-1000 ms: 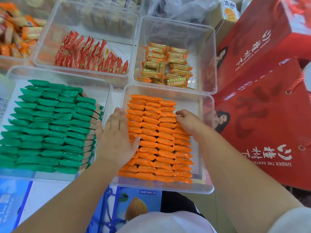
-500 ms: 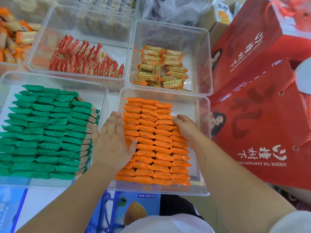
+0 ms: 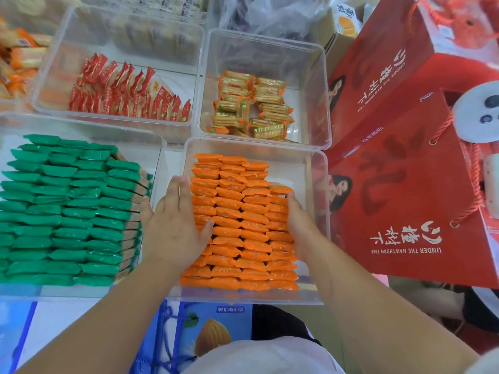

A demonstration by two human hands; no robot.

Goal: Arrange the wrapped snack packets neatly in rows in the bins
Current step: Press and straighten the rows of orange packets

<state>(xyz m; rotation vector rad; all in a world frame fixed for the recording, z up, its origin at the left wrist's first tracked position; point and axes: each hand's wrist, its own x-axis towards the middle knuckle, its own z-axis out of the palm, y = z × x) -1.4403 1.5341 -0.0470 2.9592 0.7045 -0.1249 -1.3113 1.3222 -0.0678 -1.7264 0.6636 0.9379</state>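
Open left hand (image 3: 175, 225) and right hand (image 3: 298, 222) (grip unclear) are squaring orange rows (image 3: 243, 230); yellow packets (image 3: 251, 109) are lying jumbled.

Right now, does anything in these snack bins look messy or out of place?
Yes. The yellow packets in the far right bin lie jumbled, some turned crosswise and overlapping, while the orange packets and the green packets stand in tidy rows.
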